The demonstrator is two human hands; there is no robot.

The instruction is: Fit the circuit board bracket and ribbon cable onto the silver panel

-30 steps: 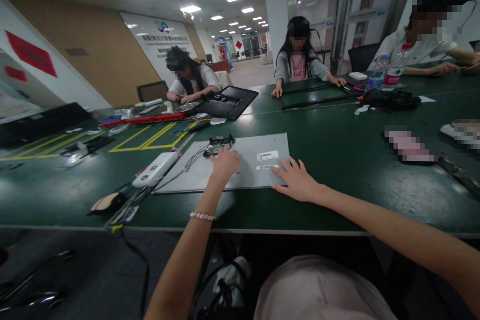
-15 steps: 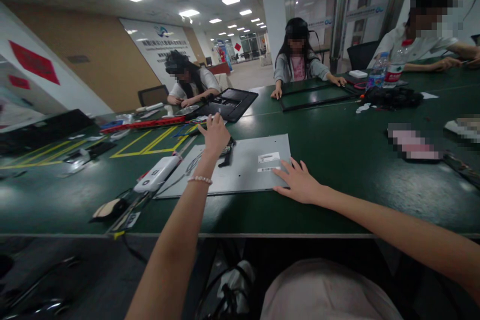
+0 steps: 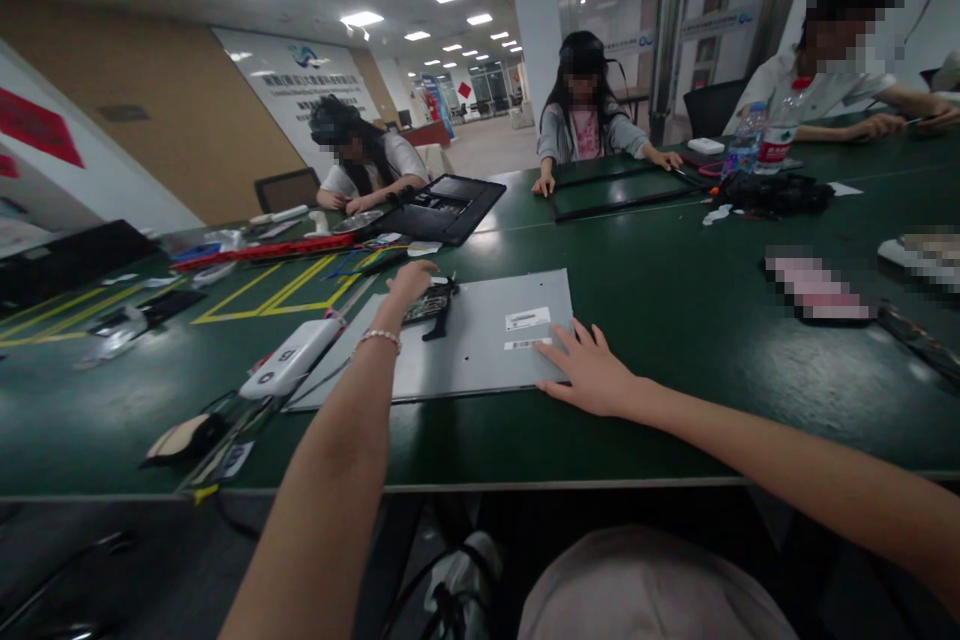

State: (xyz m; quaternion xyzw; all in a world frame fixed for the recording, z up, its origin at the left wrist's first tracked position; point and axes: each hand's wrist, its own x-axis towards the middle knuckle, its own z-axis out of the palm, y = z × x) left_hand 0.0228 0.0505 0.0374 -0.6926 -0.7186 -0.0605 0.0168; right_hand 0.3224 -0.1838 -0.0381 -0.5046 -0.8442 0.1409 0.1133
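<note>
A flat grey metal panel (image 3: pixel 487 365) with white labels lies on the green table in front of me. My right hand (image 3: pixel 592 372) rests over its near right corner, fingers spread and open. My left hand (image 3: pixel 409 286) is above the panel's far left part, beside a small circuit board (image 3: pixel 429 304) with a black bracket (image 3: pixel 435 324). At least one left finger is stretched out to the right, so the hand looks open; its other fingertips are partly hidden. Thin cables on the panel are mostly covered by my left forearm.
Left of the panel are a white power bank (image 3: pixel 291 360) and a computer mouse (image 3: pixel 184 438). A black laptop-like casing (image 3: pixel 450 208) lies beyond it. Across the table, one person holds a black frame (image 3: pixel 622 210); others sit either side. Bottles (image 3: pixel 776 142) and a phone (image 3: pixel 817 288) are at right.
My left hand has come down from a raised pose above the panel to beside the circuit board. My right hand stays on the panel corner. The view has shifted slightly right.
</note>
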